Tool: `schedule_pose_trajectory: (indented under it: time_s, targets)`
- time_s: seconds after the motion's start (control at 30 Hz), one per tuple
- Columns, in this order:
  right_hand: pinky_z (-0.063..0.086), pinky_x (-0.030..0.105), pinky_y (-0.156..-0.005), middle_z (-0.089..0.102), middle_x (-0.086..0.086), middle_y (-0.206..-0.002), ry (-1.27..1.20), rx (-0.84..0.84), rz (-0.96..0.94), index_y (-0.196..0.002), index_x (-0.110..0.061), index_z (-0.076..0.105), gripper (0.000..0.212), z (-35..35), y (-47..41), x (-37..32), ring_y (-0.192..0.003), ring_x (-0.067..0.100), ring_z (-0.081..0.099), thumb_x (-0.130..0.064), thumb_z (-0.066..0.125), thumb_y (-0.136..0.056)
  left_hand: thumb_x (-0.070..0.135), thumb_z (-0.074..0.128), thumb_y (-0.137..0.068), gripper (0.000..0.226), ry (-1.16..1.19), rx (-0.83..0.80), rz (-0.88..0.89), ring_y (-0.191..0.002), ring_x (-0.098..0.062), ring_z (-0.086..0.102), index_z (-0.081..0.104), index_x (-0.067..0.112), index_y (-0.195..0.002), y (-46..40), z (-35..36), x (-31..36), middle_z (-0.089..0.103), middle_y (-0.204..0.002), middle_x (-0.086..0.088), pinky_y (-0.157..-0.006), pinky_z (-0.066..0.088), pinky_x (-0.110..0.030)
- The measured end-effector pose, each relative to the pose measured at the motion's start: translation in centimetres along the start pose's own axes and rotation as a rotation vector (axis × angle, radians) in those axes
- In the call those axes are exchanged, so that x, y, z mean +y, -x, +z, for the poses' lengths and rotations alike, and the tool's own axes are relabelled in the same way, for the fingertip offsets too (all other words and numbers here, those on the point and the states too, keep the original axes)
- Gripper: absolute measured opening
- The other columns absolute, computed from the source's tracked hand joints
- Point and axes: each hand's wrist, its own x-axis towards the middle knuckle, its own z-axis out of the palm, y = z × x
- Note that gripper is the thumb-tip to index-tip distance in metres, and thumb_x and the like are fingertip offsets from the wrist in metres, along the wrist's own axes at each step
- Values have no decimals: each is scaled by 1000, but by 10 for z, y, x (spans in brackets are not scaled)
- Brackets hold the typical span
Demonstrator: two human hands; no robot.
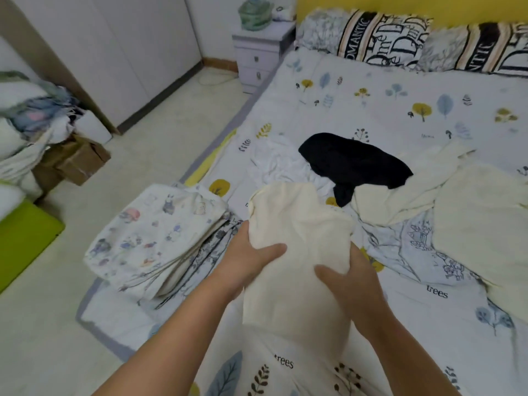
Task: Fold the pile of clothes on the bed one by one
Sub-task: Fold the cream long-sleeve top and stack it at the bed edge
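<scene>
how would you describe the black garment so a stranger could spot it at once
Start at the bed with the leaf-print cover, then look to its middle, beyond the hands. The black garment lies crumpled there on white and cream cloth, the only dark piece among pale ones.

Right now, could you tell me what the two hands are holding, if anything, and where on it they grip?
Both hold the cream cloth: the left hand grips its left edge, the right hand its right side.
</scene>
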Motion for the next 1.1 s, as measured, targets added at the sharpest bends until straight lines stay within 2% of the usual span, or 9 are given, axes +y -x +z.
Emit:
schedule_pose_trajectory:
  time_s: [0.07, 0.17, 0.3, 0.43, 0.57, 0.7, 0.8, 0.97, 1.1]
  targets:
    - [42, 22, -66, 59, -20, -94, 3, -16, -33, -98, -39, 53, 36, 15, -1, -17, -86, -4, 54, -11, 66, -78, 18, 78, -72, 56, 16, 21, 44, -96, -9, 63, 50, 26, -121, 1, -21, 11, 64, -111, 4, -77, 54, -29]
    - [42, 26, -73, 58, -18, -100, 22, -27, -51, -113, -34, 51, 42, 46, -3, -41, -92, 4, 55, -14, 66, -79, 19, 77, -73, 55, 1, 36, 72, -95, -5, 61, 49, 27, -120, -3, -58, 26, 63, -111, 7, -74, 51, -22]
    - [46, 27, -77, 60, -14, -103, 19, -36, -62, -121, -30, 51, 47, 104, -10, -68, -95, 8, 57, -13, 66, -79, 22, 76, -75, 61, -63, 26, 65, -107, -15, 58, 47, 23, -128, -19, -120, 38, 60, -120, 3, -94, 49, -37]
    - [44, 36, -93, 58, -4, -116, 31, -53, -32, -130, -23, 48, 54, 175, -22, -82, -108, 18, 54, -13, 66, -80, 25, 75, -76, 62, -118, 32, 12, -111, -18, 56, 45, 21, -130, -44, -188, 34, 58, -123, 2, -98, 46, -40]
    - [40, 27, -84, 56, -9, -106, -5, -74, -3, -127, -20, 50, 52, 250, -39, -83, -102, 14, 52, -9, 65, -78, 27, 74, -77, 56, -188, 36, -37, -103, -15, 58, 46, 23, -125, -74, -254, 19, 60, -114, 4, -85, 49, -31]
    - [46, 32, -90, 62, -1, -111, -38, -83, 64, -126, -16, 52, 50, 316, -58, -76, -107, 20, 56, -8, 64, -78, 28, 74, -77, 46, -281, 78, -28, -87, -3, 54, 44, 27, -113, -106, -303, -2, 55, -98, 13, -66, 44, -22]
    - [45, 28, -84, 60, -12, -102, -82, -54, 80, -122, -24, 50, 49, 351, -72, -63, -101, 16, 56, -10, 64, -78, 32, 73, -78, 50, -315, 94, -34, -86, 0, 52, 43, 25, -118, -132, -326, -21, 54, -100, 13, -62, 41, -18]
    - [41, 29, -82, 49, 1, -112, -83, -53, 384, -130, -11, 34, 59, 385, -86, -29, -100, 19, 49, -22, 65, -81, 34, 58, -89, 71, -466, 137, -195, -121, -30, 47, 21, 6, -143, -160, -330, -71, 41, -139, -14, -94, 40, -34]
    - [41, 33, -100, 42, 5, -137, 113, -123, 389, -144, -10, 15, 85, 398, -92, -16, -122, 24, 45, -18, 67, -77, 28, 52, -94, 68, -598, 147, -212, -129, -32, 41, 17, -1, -144, -166, -318, -101, 36, -145, -20, -100, 33, -33]
